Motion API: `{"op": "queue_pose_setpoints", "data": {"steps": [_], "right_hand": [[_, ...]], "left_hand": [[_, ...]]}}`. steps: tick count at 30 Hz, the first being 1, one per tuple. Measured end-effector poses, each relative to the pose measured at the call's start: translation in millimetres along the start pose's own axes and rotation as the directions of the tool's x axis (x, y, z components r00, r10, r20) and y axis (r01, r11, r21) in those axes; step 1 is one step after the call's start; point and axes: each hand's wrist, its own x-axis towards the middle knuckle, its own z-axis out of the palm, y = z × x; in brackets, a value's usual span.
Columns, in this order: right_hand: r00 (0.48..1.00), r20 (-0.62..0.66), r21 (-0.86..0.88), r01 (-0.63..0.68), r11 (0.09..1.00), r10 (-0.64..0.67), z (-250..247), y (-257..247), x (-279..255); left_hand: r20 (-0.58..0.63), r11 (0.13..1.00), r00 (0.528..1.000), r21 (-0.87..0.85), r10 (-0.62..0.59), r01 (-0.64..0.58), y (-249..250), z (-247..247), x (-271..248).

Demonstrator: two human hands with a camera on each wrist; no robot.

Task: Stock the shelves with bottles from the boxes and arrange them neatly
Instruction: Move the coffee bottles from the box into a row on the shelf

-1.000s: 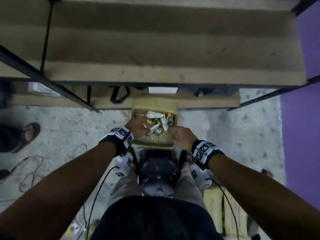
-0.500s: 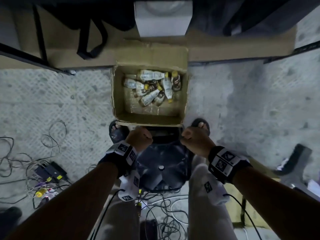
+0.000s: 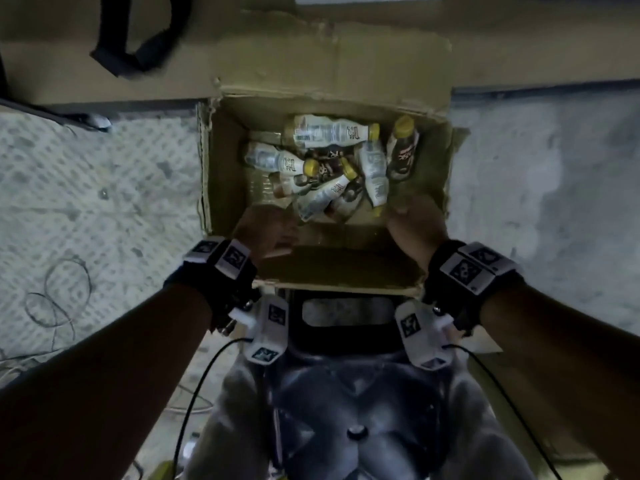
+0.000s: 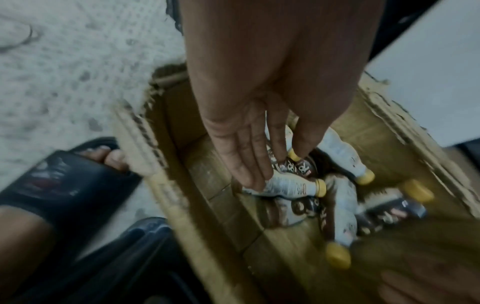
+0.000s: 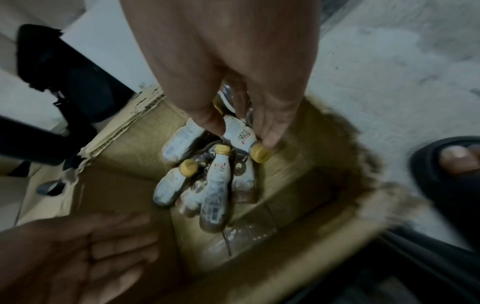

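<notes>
Speckled concrete floor (image 3: 104, 188) surrounds the cardboard box (image 3: 207, 161), where small yellow-capped bottles (image 3: 329, 133) lie jumbled. They look light, rigid, slick-labelled (best gripped round the body). My right hand (image 5: 233, 86) pinches one bottle (image 5: 240, 133) near its neck; the left hand (image 4: 262, 115) reaches flat-fingered, holding nothing. Half a second ago both hands hung short of the box.
</notes>
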Motion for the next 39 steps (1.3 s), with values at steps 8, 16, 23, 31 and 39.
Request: {"op": "queue_pose_setpoints", "data": {"steps": [8, 16, 23, 31, 39], "right_hand": [[0.964, -0.157, 0.361, -0.147, 0.921, 0.215, 4.4, -23.8, 103.0], [0.945, -0.281, 0.397, -0.046, 0.917, 0.169, 15.1, -15.5, 121.0], [0.933, -0.341, 0.406, 0.038, 0.913, 0.113, 16.1, 4.2, 85.0], [0.952, -0.269, 0.384, -0.031, 0.923, 0.144, 11.7, 18.8, -6.3], [0.984, -0.114, 0.512, -0.059, 0.857, 0.135, -21.3, -0.2, -117.5]], "left_hand": [[-0.205, 0.944, 0.977, -0.331, -0.053, -0.018, 33.9, -2.2, 94.0], [-0.037, 0.921, 0.997, -0.387, -0.07, 0.05, 48.6, 1.3, 140.0], [-0.118, 0.921, 0.993, -0.388, -0.016, -0.031, 30.4, 3.8, 110.5], [-0.032, 0.894, 0.994, -0.44, -0.108, 0.083, -16.1, 5.8, 21.6], [0.084, 0.936, 0.973, -0.267, -0.215, 0.23, -22.7, 31.1, -107.8]]}}
